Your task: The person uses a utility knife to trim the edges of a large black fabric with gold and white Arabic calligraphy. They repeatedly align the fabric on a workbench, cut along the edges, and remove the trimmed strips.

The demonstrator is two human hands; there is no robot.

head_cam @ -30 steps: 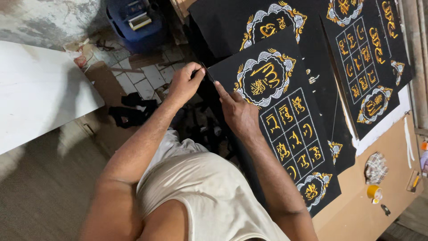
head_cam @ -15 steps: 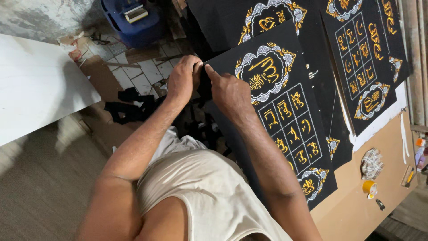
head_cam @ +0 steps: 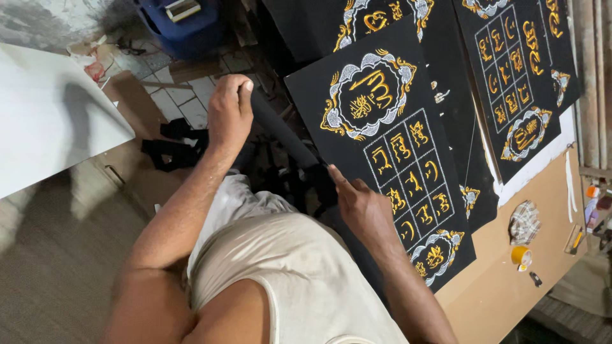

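A black cloth panel (head_cam: 389, 159) with gold and silver embroidery lies on a wooden table (head_cam: 503, 299) in front of me. Its left edge is rolled into a dark tube (head_cam: 284, 134). My left hand (head_cam: 229, 111) is closed around the far end of that roll. My right hand (head_cam: 360, 207) grips the near end of the same edge, fingers resting on the cloth beside the embroidered grid.
More embroidered black panels (head_cam: 510, 83) overlap at the back right. A yellow tape roll (head_cam: 521, 255) and a checked cloth (head_cam: 526, 223) sit on the table's right side. On the floor are a blue crate (head_cam: 185, 25), black scraps (head_cam: 172, 146) and a white board (head_cam: 51, 114).
Both hands were together at the panel's far left corner. My right hand has slid along the edge towards me, while my left hand stays at the far end.
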